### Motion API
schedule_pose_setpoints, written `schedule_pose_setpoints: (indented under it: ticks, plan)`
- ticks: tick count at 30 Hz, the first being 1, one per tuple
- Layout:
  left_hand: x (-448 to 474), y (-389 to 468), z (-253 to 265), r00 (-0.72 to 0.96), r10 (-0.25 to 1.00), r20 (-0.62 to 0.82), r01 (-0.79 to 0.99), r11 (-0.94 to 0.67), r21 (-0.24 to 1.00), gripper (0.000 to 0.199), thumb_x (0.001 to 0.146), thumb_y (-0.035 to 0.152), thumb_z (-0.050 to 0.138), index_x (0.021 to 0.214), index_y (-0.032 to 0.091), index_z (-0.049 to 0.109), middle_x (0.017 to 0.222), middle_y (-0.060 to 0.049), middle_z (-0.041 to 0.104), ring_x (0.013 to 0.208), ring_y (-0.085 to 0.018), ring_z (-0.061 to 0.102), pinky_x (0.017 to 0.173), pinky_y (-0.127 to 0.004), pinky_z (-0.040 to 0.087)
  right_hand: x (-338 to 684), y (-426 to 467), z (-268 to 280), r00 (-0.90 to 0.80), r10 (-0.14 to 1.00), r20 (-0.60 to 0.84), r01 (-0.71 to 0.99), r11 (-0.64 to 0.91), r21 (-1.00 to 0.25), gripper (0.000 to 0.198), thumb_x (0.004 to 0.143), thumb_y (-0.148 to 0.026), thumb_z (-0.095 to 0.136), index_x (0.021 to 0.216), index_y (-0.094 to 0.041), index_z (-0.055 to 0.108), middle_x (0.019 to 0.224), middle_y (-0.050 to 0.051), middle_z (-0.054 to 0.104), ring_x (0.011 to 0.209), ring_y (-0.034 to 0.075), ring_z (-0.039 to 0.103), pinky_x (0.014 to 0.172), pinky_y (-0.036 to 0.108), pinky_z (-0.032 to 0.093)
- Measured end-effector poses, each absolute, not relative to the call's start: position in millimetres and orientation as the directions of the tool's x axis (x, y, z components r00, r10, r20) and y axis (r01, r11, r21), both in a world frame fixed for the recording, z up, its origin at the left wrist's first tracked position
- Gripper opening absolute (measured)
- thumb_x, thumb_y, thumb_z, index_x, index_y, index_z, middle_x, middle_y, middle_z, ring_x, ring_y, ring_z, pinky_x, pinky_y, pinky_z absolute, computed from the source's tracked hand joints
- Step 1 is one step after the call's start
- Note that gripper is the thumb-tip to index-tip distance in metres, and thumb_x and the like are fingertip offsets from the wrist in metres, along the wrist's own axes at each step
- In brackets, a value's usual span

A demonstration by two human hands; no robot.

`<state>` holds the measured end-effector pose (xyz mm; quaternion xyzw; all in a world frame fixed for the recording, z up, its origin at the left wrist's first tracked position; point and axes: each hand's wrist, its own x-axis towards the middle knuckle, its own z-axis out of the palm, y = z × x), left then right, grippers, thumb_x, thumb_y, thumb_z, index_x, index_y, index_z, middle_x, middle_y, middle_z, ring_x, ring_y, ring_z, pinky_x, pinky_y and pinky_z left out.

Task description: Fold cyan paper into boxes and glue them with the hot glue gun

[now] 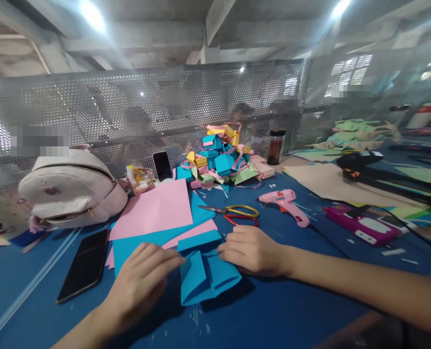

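A folded piece of blue paper (210, 278) with creased flaps and an open pocket at its front sits on the table before me. My right hand (250, 249) has its fingers curled in at the paper's upper right edge, gripping it. On the other side, my left hand (141, 271) has its fingers stretched towards the upper left edge, the fingertips at or touching it; its thumb is hidden. Just behind lie flat pink sheets (157, 208) and blue sheets (139, 242). Scissors (239, 213) with yellow and red handles rest beyond the folded piece.
A pink glue gun (286, 203) with a cord lies right of the scissors. Folded paper boxes (223, 162) are heaped at the back, beside a dark bottle (275, 147). To the left are a phone (84, 265) and a white backpack (73, 186). A purple device (362, 225) lies right.
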<state>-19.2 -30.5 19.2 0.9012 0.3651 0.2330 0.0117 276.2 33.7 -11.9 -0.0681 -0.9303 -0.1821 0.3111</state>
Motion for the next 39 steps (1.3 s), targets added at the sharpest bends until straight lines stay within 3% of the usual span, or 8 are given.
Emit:
schedule_pose_setpoints:
  ticks: [7,12,18,21,26,31,35,39]
  plan:
    - [-1,-43,8,0.813,0.478,0.332,0.549,-0.820,-0.164,0.059,0.093,0.053,0.048,0.138,0.015,0.048,0.119,-0.014,0.071,0.086,-0.029,0.070,0.082,-0.042,0.045,273,28,-23,-0.815,0.139,0.563,0.325,0.913,0.245,0.034,0.101,-0.016,0.030,0.087,-0.016,0.062,0.070,0.006,0.066,0.061,0.015,0.051,0.061,0.030,0.031]
    - [5,-41,8,0.852,0.463,0.243,0.514,-0.829,-0.222,0.089,0.085,0.077,0.028,0.136,0.006,0.048,0.122,-0.019,0.067,0.089,-0.033,0.069,0.080,-0.046,0.044,276,20,-25,-0.811,0.219,0.543,0.372,0.909,0.188,0.032,0.101,-0.020,0.032,0.091,-0.015,0.062,0.070,0.006,0.067,0.059,0.016,0.049,0.062,0.031,0.029]
    - [9,-43,1,0.824,0.496,0.275,0.562,-0.776,-0.287,0.034,0.100,0.024,0.036,0.119,0.011,0.060,0.088,-0.012,0.074,0.072,-0.026,0.066,0.070,-0.041,0.041,279,7,-27,-0.821,0.250,0.514,0.369,0.918,0.143,0.025,0.099,-0.020,0.040,0.095,-0.016,0.064,0.068,0.004,0.068,0.056,0.015,0.049,0.059,0.031,0.026]
    - [13,-42,-3,0.815,0.484,0.319,0.569,-0.772,-0.283,0.033,0.098,0.013,0.035,0.099,0.014,0.068,0.068,-0.008,0.069,0.062,-0.023,0.061,0.065,-0.038,0.040,278,3,-28,-0.831,0.261,0.492,0.359,0.926,0.115,0.024,0.098,-0.016,0.042,0.095,-0.018,0.065,0.068,0.003,0.070,0.057,0.014,0.052,0.059,0.031,0.025]
    - [13,-30,0,0.718,0.550,0.427,0.651,-0.747,-0.133,0.023,0.094,0.021,0.049,0.083,0.020,0.069,0.062,-0.003,0.065,0.059,-0.019,0.058,0.062,-0.032,0.038,276,7,-20,-0.783,0.383,0.490,0.423,0.905,-0.031,0.020,0.093,-0.015,0.049,0.088,-0.020,0.067,0.071,0.003,0.072,0.060,0.015,0.058,0.059,0.030,0.028]
    - [10,-6,2,0.433,0.721,0.541,0.779,-0.601,0.178,0.022,0.089,0.027,0.057,0.071,0.018,0.066,0.058,-0.001,0.064,0.054,-0.017,0.057,0.053,-0.026,0.036,270,26,-9,-0.579,0.630,0.518,0.542,0.772,-0.333,0.014,0.094,-0.027,0.053,0.089,-0.019,0.063,0.069,0.003,0.070,0.061,0.018,0.064,0.057,0.026,0.036]
    - [15,7,0,0.305,0.794,0.526,0.732,-0.549,0.404,0.013,0.087,0.028,0.059,0.091,0.019,0.066,0.067,0.001,0.066,0.056,-0.015,0.059,0.053,-0.024,0.041,262,40,-12,-0.482,0.729,0.486,0.492,0.684,-0.538,0.011,0.091,-0.030,0.059,0.092,-0.019,0.054,0.057,-0.004,0.060,0.046,0.014,0.060,0.051,0.023,0.040]
    - [20,15,-4,0.220,0.823,0.524,0.637,-0.528,0.562,0.030,0.085,0.028,0.060,0.114,0.020,0.053,0.064,0.005,0.060,0.054,-0.014,0.056,0.053,-0.023,0.042,254,48,-16,-0.417,0.759,0.499,0.390,0.646,-0.656,0.015,0.092,-0.028,0.056,0.097,-0.022,0.044,0.065,-0.007,0.054,0.048,0.012,0.059,0.049,0.022,0.042]
